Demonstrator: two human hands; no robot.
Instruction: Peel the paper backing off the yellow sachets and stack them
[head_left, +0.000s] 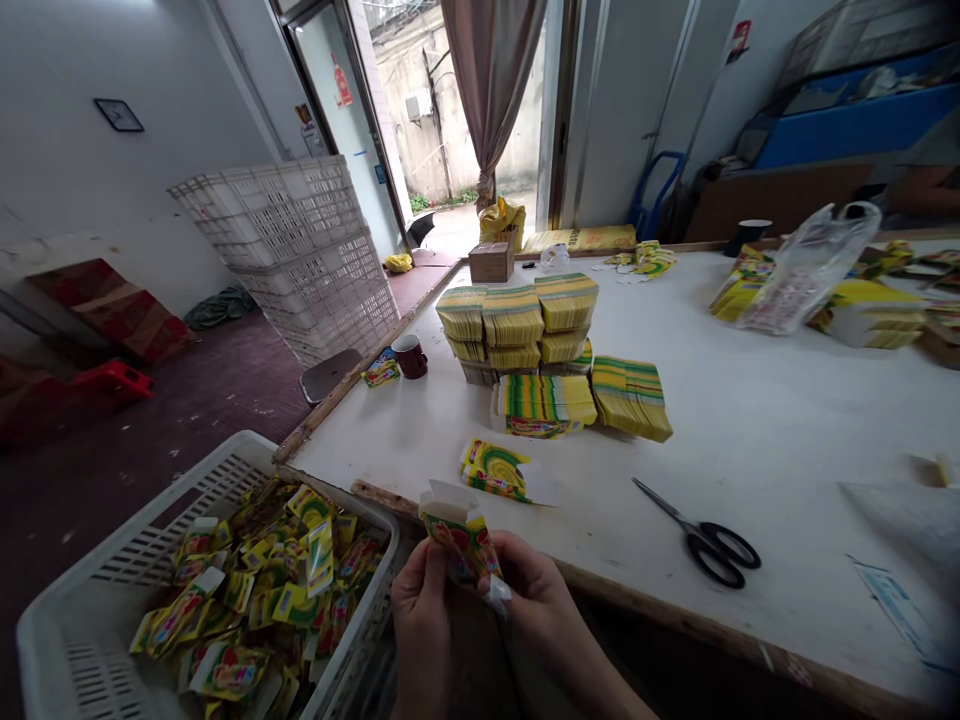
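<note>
Between my two hands is a small yellow, green and red printed carton (459, 540), held over the table's front edge with its top flaps standing up. My left hand (421, 585) grips its left side, thumb on the front. The fingers of my right hand (529, 590) close on its lower right, by a white end flap (497, 596). Just beyond, a flat carton blank (499, 470) lies on the white table (592, 520). Behind it stand bundled stacks of flat cartons (547, 400), some piled in layers (514, 320).
To my left a white plastic basket (247, 450) holds many small cartons (262, 590). Black-handled scissors (712, 550) lie to the right. A dark red mug (409, 357), a brown box (491, 262) and a plastic bag (806, 270) stand farther off. White crates (292, 250) are stacked on the floor.
</note>
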